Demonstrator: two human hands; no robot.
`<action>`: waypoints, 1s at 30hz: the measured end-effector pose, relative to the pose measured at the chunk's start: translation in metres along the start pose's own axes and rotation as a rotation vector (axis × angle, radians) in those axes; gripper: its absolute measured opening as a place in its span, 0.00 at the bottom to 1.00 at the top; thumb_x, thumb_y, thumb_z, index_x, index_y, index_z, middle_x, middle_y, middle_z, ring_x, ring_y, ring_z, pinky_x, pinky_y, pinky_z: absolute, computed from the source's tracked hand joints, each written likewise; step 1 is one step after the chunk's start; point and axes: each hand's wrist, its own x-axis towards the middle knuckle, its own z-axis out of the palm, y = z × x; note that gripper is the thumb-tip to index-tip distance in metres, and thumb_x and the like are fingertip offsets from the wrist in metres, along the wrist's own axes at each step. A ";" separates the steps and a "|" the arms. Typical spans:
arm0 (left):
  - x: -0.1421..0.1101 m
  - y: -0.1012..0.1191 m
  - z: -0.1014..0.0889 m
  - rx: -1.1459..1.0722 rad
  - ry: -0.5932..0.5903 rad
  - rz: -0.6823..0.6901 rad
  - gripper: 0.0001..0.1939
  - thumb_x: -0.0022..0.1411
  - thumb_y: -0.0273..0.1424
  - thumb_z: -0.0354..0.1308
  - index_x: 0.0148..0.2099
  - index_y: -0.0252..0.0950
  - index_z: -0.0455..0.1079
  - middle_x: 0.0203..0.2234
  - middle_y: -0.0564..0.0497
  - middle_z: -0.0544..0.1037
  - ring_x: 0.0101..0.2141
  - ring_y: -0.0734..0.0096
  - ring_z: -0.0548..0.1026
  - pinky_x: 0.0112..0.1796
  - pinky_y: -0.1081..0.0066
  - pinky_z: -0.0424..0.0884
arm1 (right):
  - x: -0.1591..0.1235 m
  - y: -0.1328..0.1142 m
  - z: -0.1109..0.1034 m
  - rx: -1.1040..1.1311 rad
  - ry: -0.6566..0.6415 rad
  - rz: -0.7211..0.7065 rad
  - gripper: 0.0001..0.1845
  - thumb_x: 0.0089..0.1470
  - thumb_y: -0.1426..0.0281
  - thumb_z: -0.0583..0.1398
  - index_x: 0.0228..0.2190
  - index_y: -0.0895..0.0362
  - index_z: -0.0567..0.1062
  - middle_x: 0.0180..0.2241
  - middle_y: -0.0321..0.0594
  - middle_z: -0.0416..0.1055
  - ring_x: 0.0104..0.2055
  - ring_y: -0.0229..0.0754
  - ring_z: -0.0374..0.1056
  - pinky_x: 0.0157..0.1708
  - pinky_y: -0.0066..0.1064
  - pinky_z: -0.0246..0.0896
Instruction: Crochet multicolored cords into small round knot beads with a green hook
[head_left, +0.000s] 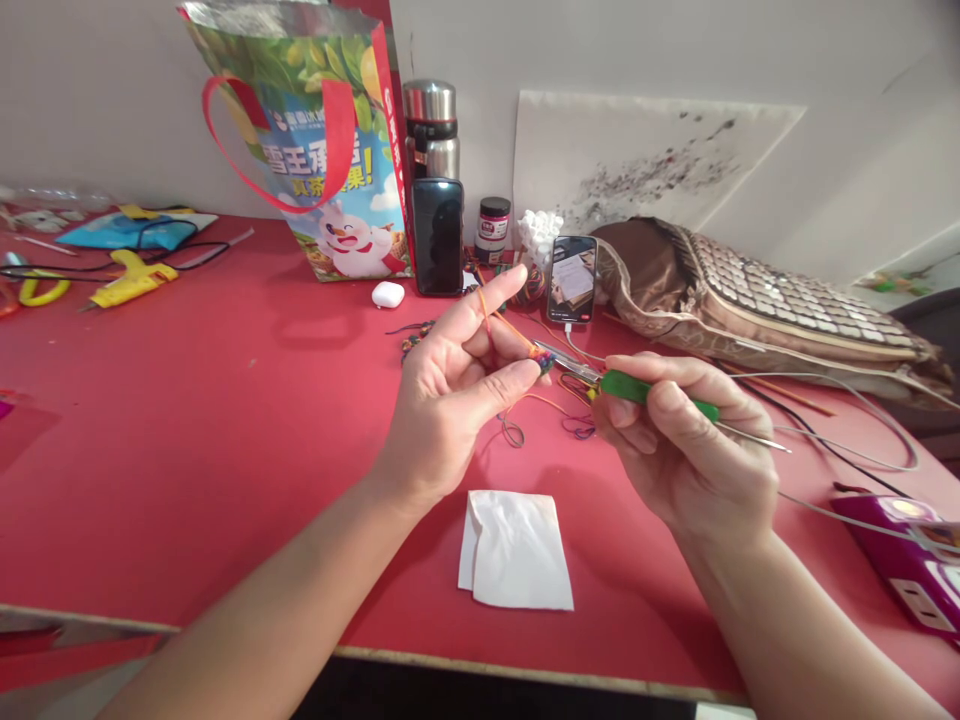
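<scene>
Between thumb and fingers, my left hand (457, 385) pinches a small multicoloured piece of crochet (543, 358). Orange yarn (486, 305) runs from that piece up around my raised left index finger. My right hand (694, 440) grips a crochet hook by its green handle (626, 387). The metal end of the hook (566, 358) points left and meets the piece at my left fingertips; whether it passes through a stitch I cannot tell. A thin metal shaft sticks out behind the handle. Loose coloured yarn (555, 403) lies on the table behind and between my hands.
White folded paper (517, 550) lies in front on the red table (300, 430). Behind stand a shopping bag (330, 150), a flask (433, 120), a dark phone (439, 238) and a lit phone (572, 278). A yellow glue gun (133, 280) lies left; a purple power strip (900, 560) sits right.
</scene>
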 end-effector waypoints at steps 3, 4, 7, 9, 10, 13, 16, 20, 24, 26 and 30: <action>0.001 0.000 0.000 -0.034 -0.009 -0.006 0.22 0.61 0.26 0.73 0.57 0.46 0.84 0.30 0.54 0.80 0.34 0.68 0.77 0.42 0.65 0.78 | 0.001 -0.001 -0.001 0.010 -0.014 -0.021 0.08 0.55 0.61 0.78 0.37 0.48 0.91 0.25 0.37 0.74 0.23 0.34 0.60 0.19 0.28 0.53; 0.001 -0.001 0.000 -0.053 -0.012 -0.011 0.22 0.61 0.25 0.72 0.56 0.45 0.84 0.29 0.54 0.79 0.33 0.69 0.77 0.41 0.66 0.78 | 0.001 -0.001 -0.001 0.014 -0.018 -0.024 0.08 0.55 0.61 0.78 0.37 0.48 0.91 0.25 0.37 0.74 0.23 0.34 0.60 0.19 0.28 0.53; 0.004 -0.001 -0.001 -0.107 -0.042 -0.016 0.21 0.59 0.24 0.72 0.54 0.44 0.85 0.28 0.55 0.78 0.32 0.71 0.76 0.39 0.69 0.78 | 0.002 -0.002 -0.002 0.020 -0.020 -0.022 0.09 0.54 0.61 0.79 0.36 0.48 0.92 0.25 0.37 0.75 0.23 0.34 0.61 0.19 0.27 0.54; 0.006 -0.002 -0.001 -0.128 -0.063 -0.020 0.21 0.57 0.23 0.72 0.53 0.43 0.85 0.27 0.55 0.77 0.32 0.72 0.75 0.38 0.70 0.78 | 0.002 -0.002 -0.002 0.019 -0.017 -0.017 0.09 0.54 0.61 0.79 0.36 0.49 0.92 0.26 0.38 0.76 0.23 0.34 0.62 0.18 0.27 0.54; 0.006 -0.002 -0.002 -0.132 -0.069 -0.021 0.21 0.57 0.23 0.72 0.53 0.43 0.85 0.27 0.55 0.77 0.31 0.72 0.74 0.37 0.70 0.79 | 0.001 -0.002 -0.003 0.018 -0.017 -0.015 0.09 0.54 0.61 0.79 0.36 0.49 0.92 0.26 0.39 0.76 0.24 0.35 0.63 0.18 0.27 0.55; 0.007 -0.002 -0.003 -0.114 -0.072 -0.011 0.21 0.57 0.23 0.72 0.53 0.43 0.85 0.27 0.56 0.77 0.31 0.72 0.74 0.37 0.70 0.79 | 0.000 -0.002 -0.003 0.002 -0.014 -0.017 0.09 0.54 0.61 0.79 0.37 0.49 0.92 0.26 0.39 0.77 0.24 0.35 0.65 0.19 0.27 0.56; 0.007 -0.003 -0.004 -0.078 -0.076 0.018 0.22 0.57 0.23 0.73 0.54 0.44 0.84 0.26 0.56 0.77 0.31 0.72 0.76 0.36 0.70 0.77 | 0.000 -0.002 -0.004 -0.018 -0.009 -0.029 0.09 0.54 0.61 0.79 0.37 0.49 0.92 0.26 0.39 0.76 0.24 0.36 0.65 0.19 0.28 0.57; 0.007 -0.002 -0.004 -0.057 -0.069 0.020 0.23 0.56 0.24 0.72 0.54 0.44 0.84 0.26 0.55 0.77 0.31 0.70 0.76 0.34 0.70 0.75 | 0.001 -0.003 -0.003 -0.025 -0.015 -0.036 0.09 0.53 0.61 0.79 0.36 0.49 0.92 0.24 0.39 0.75 0.24 0.36 0.64 0.19 0.28 0.55; 0.006 -0.001 -0.003 -0.082 -0.059 -0.007 0.23 0.55 0.24 0.71 0.54 0.43 0.84 0.26 0.54 0.77 0.30 0.70 0.74 0.31 0.69 0.72 | 0.002 -0.005 -0.003 -0.031 -0.024 -0.045 0.08 0.54 0.62 0.78 0.36 0.49 0.92 0.23 0.39 0.74 0.23 0.37 0.65 0.18 0.28 0.54; 0.006 -0.001 -0.003 -0.101 -0.056 -0.026 0.23 0.55 0.24 0.71 0.53 0.42 0.85 0.26 0.54 0.76 0.30 0.70 0.74 0.31 0.69 0.71 | 0.003 -0.006 -0.003 -0.034 -0.034 -0.047 0.08 0.54 0.62 0.78 0.36 0.50 0.92 0.23 0.39 0.74 0.23 0.37 0.64 0.18 0.28 0.55; 0.006 0.000 -0.002 -0.127 -0.072 -0.066 0.22 0.54 0.24 0.70 0.52 0.41 0.85 0.26 0.54 0.75 0.30 0.69 0.72 0.33 0.67 0.73 | 0.004 -0.007 -0.008 -0.031 -0.069 -0.044 0.07 0.56 0.63 0.77 0.36 0.52 0.92 0.25 0.41 0.75 0.24 0.36 0.65 0.18 0.27 0.57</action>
